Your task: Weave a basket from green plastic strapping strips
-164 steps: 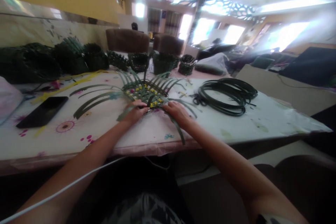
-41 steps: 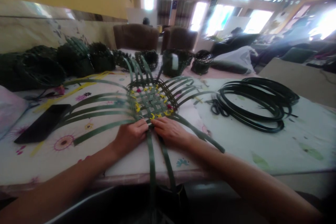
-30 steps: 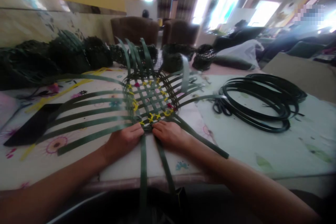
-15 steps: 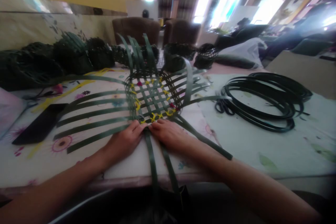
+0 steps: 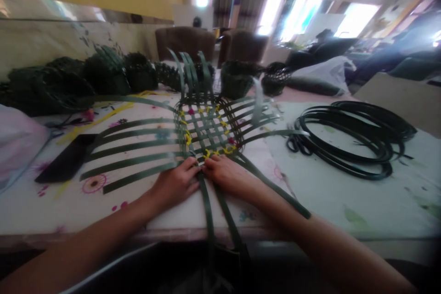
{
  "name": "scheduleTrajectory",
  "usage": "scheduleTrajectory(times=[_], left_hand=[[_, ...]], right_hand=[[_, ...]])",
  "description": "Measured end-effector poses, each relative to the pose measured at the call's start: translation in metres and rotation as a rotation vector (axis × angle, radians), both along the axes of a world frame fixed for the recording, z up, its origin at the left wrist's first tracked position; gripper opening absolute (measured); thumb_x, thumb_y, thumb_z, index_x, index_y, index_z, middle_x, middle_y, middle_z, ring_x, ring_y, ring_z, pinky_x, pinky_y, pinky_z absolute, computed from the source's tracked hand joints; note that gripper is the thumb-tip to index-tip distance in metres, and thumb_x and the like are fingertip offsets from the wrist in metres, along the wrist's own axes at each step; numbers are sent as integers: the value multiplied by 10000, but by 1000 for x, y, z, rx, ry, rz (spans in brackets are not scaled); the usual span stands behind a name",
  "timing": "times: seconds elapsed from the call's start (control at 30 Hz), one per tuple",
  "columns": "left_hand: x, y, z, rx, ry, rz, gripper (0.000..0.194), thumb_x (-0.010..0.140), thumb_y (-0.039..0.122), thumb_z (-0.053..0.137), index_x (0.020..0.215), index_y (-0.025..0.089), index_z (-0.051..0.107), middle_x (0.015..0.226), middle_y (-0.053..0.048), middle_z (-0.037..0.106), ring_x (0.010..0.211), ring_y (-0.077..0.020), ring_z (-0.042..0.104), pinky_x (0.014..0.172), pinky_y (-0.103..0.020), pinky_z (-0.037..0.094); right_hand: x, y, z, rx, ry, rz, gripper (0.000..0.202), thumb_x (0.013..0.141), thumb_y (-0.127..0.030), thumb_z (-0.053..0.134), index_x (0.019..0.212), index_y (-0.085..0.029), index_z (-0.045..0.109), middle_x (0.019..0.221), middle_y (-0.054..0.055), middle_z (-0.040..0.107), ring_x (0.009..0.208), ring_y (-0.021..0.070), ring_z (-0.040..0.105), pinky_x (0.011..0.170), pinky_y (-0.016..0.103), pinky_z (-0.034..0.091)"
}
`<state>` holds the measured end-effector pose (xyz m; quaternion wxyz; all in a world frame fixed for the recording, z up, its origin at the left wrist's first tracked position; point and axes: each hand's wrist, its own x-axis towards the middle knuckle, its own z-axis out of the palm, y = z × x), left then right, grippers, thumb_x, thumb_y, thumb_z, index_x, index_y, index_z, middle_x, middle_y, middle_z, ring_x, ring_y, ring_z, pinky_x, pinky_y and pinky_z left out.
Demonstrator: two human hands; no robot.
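Observation:
A woven base of dark green strips (image 5: 206, 128), with yellow and red ties round its border, lies on the flowered tablecloth. Long loose strips fan out from its sides, and two hang over the table's front edge. At the near edge of the weave, my left hand (image 5: 179, 179) has its fingers closed on the green strips. My right hand (image 5: 223, 172) is right beside it, thumb and fingers pinching the same near edge. The fingertips of both hands nearly meet, and the strip parts between them are hidden.
Coiled green strips (image 5: 347, 142) lie at the right, with scissors (image 5: 299, 143) at their left side. A dark flat phone-like object (image 5: 67, 158) rests at the left. Several green woven baskets (image 5: 236, 78) line the back. A plastic bag (image 5: 20, 147) is at far left.
The whole view has shifted, so things appear slightly further right and lower. My hands remain at the near edge of the weave, still close together.

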<state>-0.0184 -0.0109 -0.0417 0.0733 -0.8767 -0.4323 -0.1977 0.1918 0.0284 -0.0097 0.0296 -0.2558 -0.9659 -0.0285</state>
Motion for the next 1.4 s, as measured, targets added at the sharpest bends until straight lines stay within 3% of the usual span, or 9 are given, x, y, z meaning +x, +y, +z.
scheduleTrajectory(times=[0.13,0.37,0.5,0.63,0.77,0.83,0.97,1.2,1.4], left_hand=[[2,0,-4,150,-17,-129,206,949,206,530,1085,171,680,1120,-71,702,921,-188,694,713,-284,570],[-1,6,-5,22,-56,-156,170,971,167,503,943,175,671,901,-9,684,723,-124,667,537,-217,470],[-1,3,-2,33,-24,-143,155,961,163,519,936,181,671,930,-15,683,758,-129,668,584,-220,489],[14,-11,7,164,216,-42,145,917,105,538,914,148,676,967,-62,698,781,-198,658,595,-293,509],[28,-16,12,275,344,-39,195,895,43,487,923,74,677,973,-148,705,936,-269,655,820,-405,549],[28,-12,11,258,313,-75,206,892,35,471,923,68,672,909,-142,704,905,-254,659,910,-430,530],[17,-2,11,136,231,-158,151,866,66,509,877,101,655,833,-104,683,790,-236,644,808,-407,552],[9,-1,17,-87,92,-92,163,750,103,552,881,135,643,896,-97,684,849,-263,640,778,-421,560],[-4,1,8,6,-30,-219,215,820,107,540,1009,117,641,1005,-118,712,973,-245,667,989,-472,524]], right_hand=[[-1,0,-3,27,-2,-9,143,975,-185,534,944,-141,667,957,67,620,874,189,526,745,339,415],[-1,-2,-6,47,-6,-19,146,986,-197,521,986,-134,653,957,60,614,882,187,519,736,335,401],[-1,-4,-7,75,-16,-12,149,978,-209,540,1034,-137,657,954,63,614,903,197,527,732,336,415],[-2,-4,-7,78,-13,-32,184,989,-203,510,957,-130,676,962,65,625,895,195,540,728,340,429],[-2,-6,-7,95,-4,-21,169,962,-170,546,871,-127,681,983,71,629,921,208,545,729,350,432],[-2,-6,-7,90,-12,-25,174,963,-168,541,872,-128,683,979,72,629,921,208,545,721,347,428],[-4,-4,-5,53,-36,-29,181,966,-169,533,865,-129,677,961,69,627,911,202,541,715,336,423],[-12,-7,3,38,-77,-7,182,952,-138,543,828,-123,675,970,81,637,878,191,544,720,328,420],[-7,0,-11,79,-11,5,145,944,-106,523,934,-138,663,950,57,625,873,190,536,713,323,421]])
